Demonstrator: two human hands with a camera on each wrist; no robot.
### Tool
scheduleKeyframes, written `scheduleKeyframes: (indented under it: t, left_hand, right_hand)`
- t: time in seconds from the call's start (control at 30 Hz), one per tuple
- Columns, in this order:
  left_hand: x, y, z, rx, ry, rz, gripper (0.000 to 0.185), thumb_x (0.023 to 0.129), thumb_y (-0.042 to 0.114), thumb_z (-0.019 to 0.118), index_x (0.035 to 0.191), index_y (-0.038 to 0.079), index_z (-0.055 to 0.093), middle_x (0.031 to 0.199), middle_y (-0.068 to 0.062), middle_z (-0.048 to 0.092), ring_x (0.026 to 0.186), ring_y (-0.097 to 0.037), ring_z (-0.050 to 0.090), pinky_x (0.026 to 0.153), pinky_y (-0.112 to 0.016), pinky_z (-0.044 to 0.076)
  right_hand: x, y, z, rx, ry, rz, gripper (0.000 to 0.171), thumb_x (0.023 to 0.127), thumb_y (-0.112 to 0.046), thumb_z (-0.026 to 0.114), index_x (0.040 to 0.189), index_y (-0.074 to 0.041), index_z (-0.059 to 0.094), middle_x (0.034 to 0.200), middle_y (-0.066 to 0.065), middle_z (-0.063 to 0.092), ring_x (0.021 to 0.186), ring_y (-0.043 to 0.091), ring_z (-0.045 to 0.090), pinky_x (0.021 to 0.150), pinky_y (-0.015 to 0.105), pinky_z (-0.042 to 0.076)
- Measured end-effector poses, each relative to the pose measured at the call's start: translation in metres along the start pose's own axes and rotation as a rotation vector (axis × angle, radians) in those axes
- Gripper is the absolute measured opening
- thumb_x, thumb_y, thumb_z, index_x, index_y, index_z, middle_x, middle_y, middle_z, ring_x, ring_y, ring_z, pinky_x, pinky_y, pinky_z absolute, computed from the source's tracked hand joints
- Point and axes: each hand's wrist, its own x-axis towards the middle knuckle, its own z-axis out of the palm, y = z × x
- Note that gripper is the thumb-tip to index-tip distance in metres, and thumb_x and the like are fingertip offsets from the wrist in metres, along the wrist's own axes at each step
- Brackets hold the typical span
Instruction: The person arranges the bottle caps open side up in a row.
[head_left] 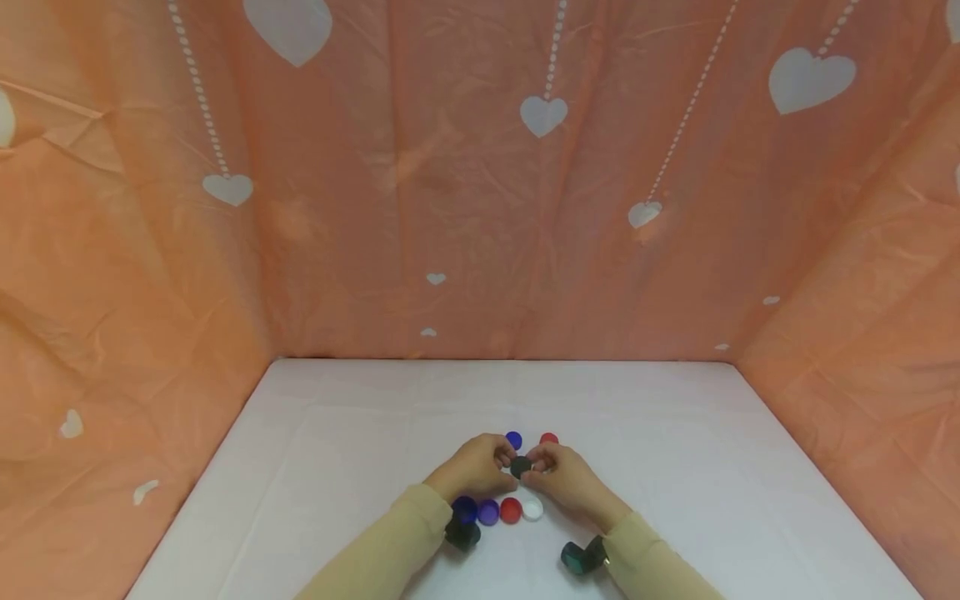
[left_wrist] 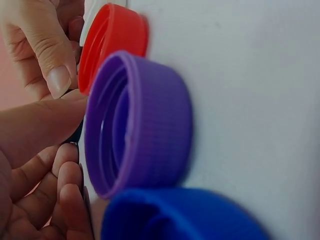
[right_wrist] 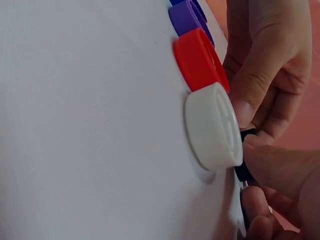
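Observation:
My two hands meet over the white table [head_left: 675, 467] and pinch a small black cap [head_left: 520, 467] between their fingertips. The left hand [head_left: 497, 463] comes in from the left and the right hand [head_left: 542, 468] from the right. In the left wrist view, the left hand's thumb and curled fingers [left_wrist: 62, 172] fill the lower left, and the black cap [left_wrist: 77, 136] barely shows. The right wrist view has the black cap [right_wrist: 243, 170] behind a white cap [right_wrist: 212, 125], with the right hand [right_wrist: 280, 172] pinching it.
In front of the hands, a row of caps lies on the table: blue [head_left: 465, 507], purple [head_left: 488, 512], red [head_left: 511, 510] and white [head_left: 532, 509]. Beyond the hands sit another blue cap [head_left: 513, 439] and a red cap [head_left: 549, 438]. Orange heart-patterned cloth walls [head_left: 480, 208] enclose three sides.

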Motion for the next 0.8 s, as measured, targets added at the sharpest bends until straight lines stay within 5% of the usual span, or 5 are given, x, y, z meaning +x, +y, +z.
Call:
scheduleKeyframes:
  t: [0.8]
  left_hand:
    - [0.0001,0.0018,-0.0007,-0.029,0.006,-0.008,0.024,0.078,0.014,0.081,0.094,0.009,0.065,0.086,0.001,0.060,0.082,-0.016,0.055,0.080,-0.036,0.047]
  right_hand:
    - [-0.0026,-0.0012,0.0009,-0.003,-0.014,0.025,0.026,0.088,-0.028,0.071,0.107,-0.011,0.066,0.088,-0.002,0.061,0.083,0.018,0.053,0.075,0.035,0.042]
